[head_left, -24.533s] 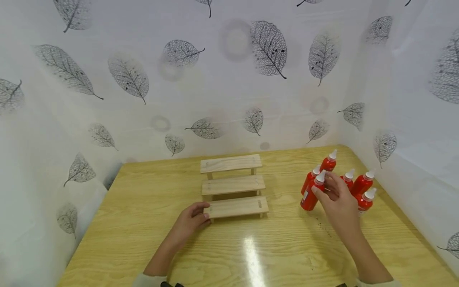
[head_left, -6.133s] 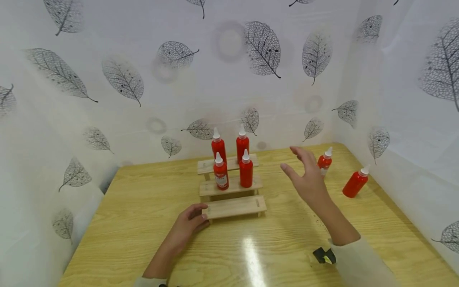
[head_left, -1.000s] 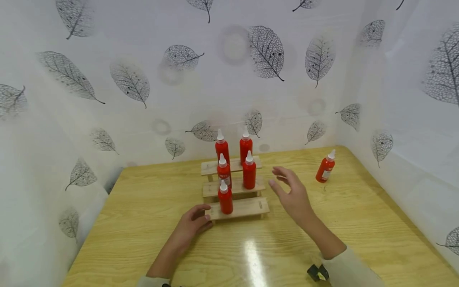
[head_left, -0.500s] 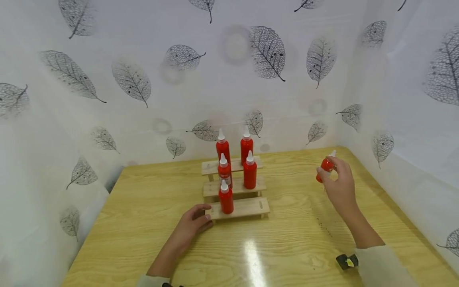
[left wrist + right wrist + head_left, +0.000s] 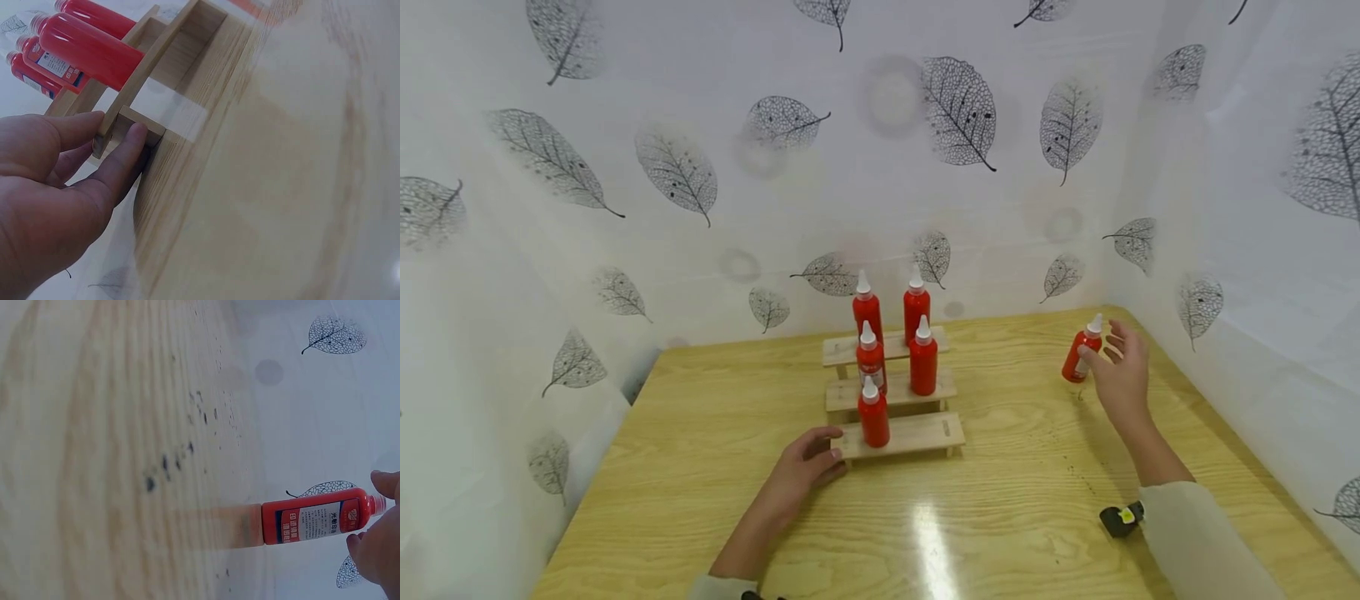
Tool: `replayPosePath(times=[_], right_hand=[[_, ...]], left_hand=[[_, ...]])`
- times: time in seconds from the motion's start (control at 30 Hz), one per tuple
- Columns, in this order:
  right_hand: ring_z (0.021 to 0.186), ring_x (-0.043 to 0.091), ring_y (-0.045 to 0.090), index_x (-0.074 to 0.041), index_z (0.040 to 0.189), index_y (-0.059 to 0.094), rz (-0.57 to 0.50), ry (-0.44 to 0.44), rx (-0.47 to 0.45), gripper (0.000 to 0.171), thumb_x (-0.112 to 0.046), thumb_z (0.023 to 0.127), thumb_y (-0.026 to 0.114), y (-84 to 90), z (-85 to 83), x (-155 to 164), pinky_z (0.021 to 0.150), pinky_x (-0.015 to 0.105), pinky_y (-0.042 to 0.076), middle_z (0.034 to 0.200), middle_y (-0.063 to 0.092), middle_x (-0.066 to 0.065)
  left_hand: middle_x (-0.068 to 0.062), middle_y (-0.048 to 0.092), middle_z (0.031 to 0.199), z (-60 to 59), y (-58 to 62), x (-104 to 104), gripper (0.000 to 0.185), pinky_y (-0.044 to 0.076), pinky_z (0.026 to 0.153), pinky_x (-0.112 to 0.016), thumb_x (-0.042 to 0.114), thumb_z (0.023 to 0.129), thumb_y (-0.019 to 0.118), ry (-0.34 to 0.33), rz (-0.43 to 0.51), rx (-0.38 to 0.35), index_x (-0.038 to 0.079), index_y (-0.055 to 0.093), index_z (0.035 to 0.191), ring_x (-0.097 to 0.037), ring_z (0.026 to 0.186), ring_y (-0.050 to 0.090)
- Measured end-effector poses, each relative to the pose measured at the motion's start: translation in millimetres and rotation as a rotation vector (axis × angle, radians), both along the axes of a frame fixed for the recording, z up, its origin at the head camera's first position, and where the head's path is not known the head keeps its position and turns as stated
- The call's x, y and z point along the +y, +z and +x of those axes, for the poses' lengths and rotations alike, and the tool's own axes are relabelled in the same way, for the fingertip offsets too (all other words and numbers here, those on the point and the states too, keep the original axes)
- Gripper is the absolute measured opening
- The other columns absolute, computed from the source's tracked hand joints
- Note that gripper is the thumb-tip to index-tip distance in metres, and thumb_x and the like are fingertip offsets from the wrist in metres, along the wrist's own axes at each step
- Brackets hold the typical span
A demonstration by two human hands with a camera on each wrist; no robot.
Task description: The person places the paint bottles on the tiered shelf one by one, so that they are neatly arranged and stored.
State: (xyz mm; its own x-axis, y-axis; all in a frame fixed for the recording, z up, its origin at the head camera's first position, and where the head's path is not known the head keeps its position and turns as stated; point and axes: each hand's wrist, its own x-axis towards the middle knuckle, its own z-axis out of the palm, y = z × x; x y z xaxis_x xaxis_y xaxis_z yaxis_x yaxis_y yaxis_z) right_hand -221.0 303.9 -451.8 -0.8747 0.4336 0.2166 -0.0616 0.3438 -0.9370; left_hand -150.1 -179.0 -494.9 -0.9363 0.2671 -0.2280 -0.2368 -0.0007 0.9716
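My left hand [image 5: 805, 468] pinches the left end of the lowest step of a wooden three-step display stand [image 5: 917, 433], thumb and fingers at the board and its leg. Two red squeeze bottles with white nozzle caps stand on the top step and two on the middle one. A single red bottle [image 5: 874, 417] is left of centre on the bottom step. At the right, my right hand [image 5: 1123, 379] is around another red bottle [image 5: 1078, 358], upright on the table, with thumb and fingers spread apart. In the right wrist view, fingertips flank the neck of this labelled bottle [image 5: 312, 519].
The yellow wood-grain table [image 5: 715, 517] has small dark specks near the right hand. White sheeting [image 5: 715, 67] with leaf prints encloses the back and sides. A small black device [image 5: 1122, 518] sits at the right sleeve.
Red bottles once grouped at the right now stand on the stand, bare at first. Within the last second my right hand went from beside the stand to the remaining bottle; its fingers have since spread.
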Motion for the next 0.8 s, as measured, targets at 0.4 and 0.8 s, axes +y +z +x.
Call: replayPosePath(times=[0.4,0.8], right_hand=[[0.14,0.032,0.039,-0.015,0.16,0.026,-0.001,-0.009,-0.018,0.068,-0.009,0.101,0.059,-7.7,-15.9,2.7,0.123,0.044,0.038,0.154,0.037,0.016],[0.127,0.024,0.05,-0.014,0.154,0.038,0.053,-0.029,-0.014,0.061,-0.012,0.099,0.065,-9.9,-15.5,-0.5,0.114,0.038,0.049,0.146,0.049,0.014]], left_hand=[[-0.019,0.049,0.128,0.1,2.4,1.2,0.041,0.059,0.101,-0.037,0.012,0.102,0.061,0.005,-0.013,-0.004,0.0,0.05,0.14,-0.024,0.111,0.063],[-0.018,0.049,0.125,0.4,0.8,0.6,0.041,0.059,0.101,-0.037,0.012,0.102,0.061,0.006,-0.012,0.002,0.0,0.05,0.139,-0.024,0.11,0.063]])
